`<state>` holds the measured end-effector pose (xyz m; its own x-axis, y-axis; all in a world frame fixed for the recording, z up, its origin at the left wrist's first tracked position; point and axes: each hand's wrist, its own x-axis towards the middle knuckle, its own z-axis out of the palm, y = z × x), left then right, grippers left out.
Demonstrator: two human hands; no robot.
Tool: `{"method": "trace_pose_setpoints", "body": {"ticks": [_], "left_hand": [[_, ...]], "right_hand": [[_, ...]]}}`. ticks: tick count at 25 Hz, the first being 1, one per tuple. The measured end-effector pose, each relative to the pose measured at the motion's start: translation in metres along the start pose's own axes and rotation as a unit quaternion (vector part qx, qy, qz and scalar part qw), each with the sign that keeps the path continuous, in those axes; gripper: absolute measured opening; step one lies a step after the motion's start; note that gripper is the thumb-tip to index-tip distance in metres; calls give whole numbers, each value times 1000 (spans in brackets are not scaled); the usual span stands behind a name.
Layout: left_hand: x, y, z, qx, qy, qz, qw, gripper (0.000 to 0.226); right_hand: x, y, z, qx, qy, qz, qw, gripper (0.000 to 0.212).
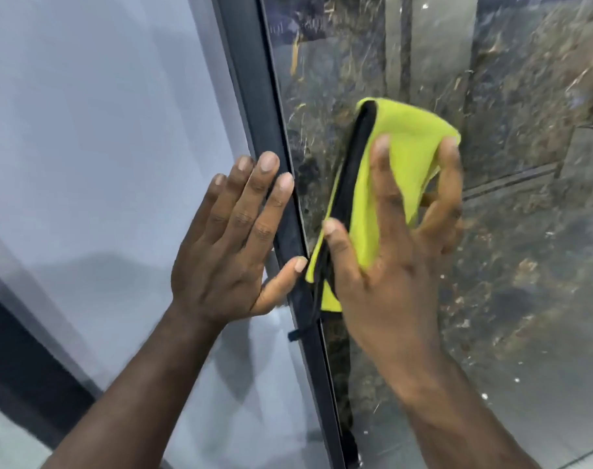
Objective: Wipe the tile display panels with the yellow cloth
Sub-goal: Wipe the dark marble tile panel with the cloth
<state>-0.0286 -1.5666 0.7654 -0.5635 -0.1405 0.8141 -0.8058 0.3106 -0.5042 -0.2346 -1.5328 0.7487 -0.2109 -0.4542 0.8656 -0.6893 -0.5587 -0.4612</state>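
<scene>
Presses the yellow cloth (400,170) flat on the dark marbled panel (491,299) with the spread right hand (390,275). Rests the flat left hand (230,238) on the pale panel (102,147).

Marbled panel (508,282) lies open right of the yellow cloth (407,140); left hand (230,245) blocks the frame (251,89) side.

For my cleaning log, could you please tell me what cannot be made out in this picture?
Head view: dark panel under the yellow cloth, hidden by cloth and right hand.
Head view: right hand's outer fingers, blurred by motion.
Head view: pale panel and dark panel's outer edges, cut off by picture borders.
</scene>
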Motion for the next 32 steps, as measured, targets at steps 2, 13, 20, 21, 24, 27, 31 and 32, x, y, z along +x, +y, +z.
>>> {"method": "trace_pose_setpoints", "body": {"ticks": [2, 13, 20, 21, 24, 27, 31, 32], "left_hand": [[-1, 0, 0, -1, 0, 1, 1000, 76], [4, 1, -1, 1, -11, -12, 1000, 73], [-1, 2, 3, 57, 0, -2, 998, 87], [-2, 3, 3, 79, -1, 8, 997, 91], [-4, 4, 3, 122, -3, 51, 991, 95], [-5, 4, 4, 115, -2, 52, 992, 94], [-4, 3, 6, 106, 10, 49, 993, 91], [-4, 4, 6, 102, 12, 48, 994, 91]], "right_hand": [[-22, 0, 6, -22, -23, -38, 999, 76], [-47, 25, 13, 44, -37, -44, 997, 73], [-45, 54, -2, 64, -36, -8, 997, 76], [-44, 47, 1, 77, -35, 3, 996, 77], [-61, 34, 8, 82, -84, -30, 993, 75], [-68, 50, -3, 50, -115, -40, 991, 81], [-44, 59, -9, 68, -67, 52, 994, 85], [-38, 54, -7, 65, -61, 64, 994, 84]]}}
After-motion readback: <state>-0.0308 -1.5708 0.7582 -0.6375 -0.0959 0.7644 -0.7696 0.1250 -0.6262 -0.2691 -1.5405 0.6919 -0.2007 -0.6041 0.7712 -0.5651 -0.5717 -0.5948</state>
